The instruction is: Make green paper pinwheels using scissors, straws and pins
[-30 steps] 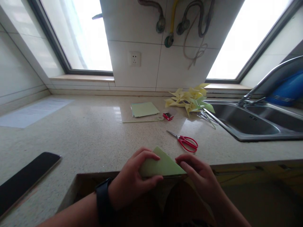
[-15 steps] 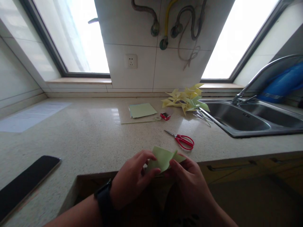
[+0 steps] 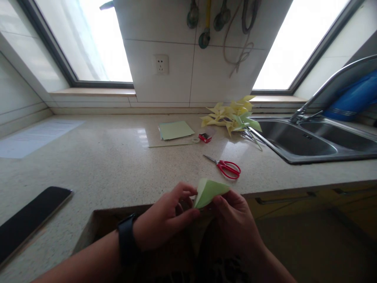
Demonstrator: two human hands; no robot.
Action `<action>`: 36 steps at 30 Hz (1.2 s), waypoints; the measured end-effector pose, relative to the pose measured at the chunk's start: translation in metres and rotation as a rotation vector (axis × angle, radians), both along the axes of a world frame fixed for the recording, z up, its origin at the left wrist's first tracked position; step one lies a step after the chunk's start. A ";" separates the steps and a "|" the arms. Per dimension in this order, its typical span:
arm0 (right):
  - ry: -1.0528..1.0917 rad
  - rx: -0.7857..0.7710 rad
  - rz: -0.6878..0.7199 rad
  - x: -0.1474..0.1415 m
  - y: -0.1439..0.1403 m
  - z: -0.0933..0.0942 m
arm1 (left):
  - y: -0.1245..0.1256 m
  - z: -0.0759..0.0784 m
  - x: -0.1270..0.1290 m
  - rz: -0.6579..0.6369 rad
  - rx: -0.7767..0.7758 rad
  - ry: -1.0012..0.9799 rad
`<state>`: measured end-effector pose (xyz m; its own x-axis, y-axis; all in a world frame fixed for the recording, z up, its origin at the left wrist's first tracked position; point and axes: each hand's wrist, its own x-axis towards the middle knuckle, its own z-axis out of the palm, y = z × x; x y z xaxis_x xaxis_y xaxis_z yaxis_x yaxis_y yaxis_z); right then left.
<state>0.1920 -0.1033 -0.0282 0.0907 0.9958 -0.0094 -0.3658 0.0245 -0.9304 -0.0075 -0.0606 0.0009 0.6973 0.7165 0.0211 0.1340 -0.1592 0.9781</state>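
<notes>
Both my hands hold one folded piece of light green paper (image 3: 209, 190) just above the front edge of the speckled countertop (image 3: 112, 165). My left hand (image 3: 166, 218), with a dark watch on the wrist, pinches the paper's left side. My right hand (image 3: 232, 222) pinches its lower right part. The paper is bent into a small triangular shape that sticks up between my fingers. Red-handled scissors (image 3: 226, 167) lie on the counter just beyond my right hand.
A stack of green sheets (image 3: 174, 129), a small red object (image 3: 205, 137) and a pile of yellow and green paper pinwheels (image 3: 232, 116) lie farther back. A steel sink (image 3: 297, 142) with a tap is on the right. A dark phone (image 3: 26, 222) lies at left.
The flat folded triangle that I pressed on the counter's edge has been lifted and folded smaller between both hands. The view has tipped slightly downward.
</notes>
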 end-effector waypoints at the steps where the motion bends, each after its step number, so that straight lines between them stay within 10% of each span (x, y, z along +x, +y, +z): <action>1: 0.009 -0.001 -0.013 0.000 -0.001 0.000 | 0.000 0.001 0.001 -0.017 -0.050 -0.028; 7: 0.062 0.006 0.022 0.001 -0.003 0.003 | 0.002 -0.005 0.004 -0.110 -0.346 -0.230; 16: 0.021 -0.111 -0.049 0.020 -0.004 0.004 | 0.007 -0.002 0.009 0.185 -0.415 -0.195; 27: -1.103 0.722 -0.457 0.031 -0.001 0.013 | 0.006 0.004 0.008 0.345 -0.256 -0.058; 36: -1.557 0.674 -0.152 0.032 -0.006 0.027 | 0.004 0.005 0.008 0.299 -0.321 -0.166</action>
<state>0.2242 -0.1094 -0.0015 -0.3064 0.7681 0.5623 0.8559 0.4808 -0.1903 0.0007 -0.0565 0.0061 0.4650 0.8740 -0.1412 -0.0343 0.1771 0.9836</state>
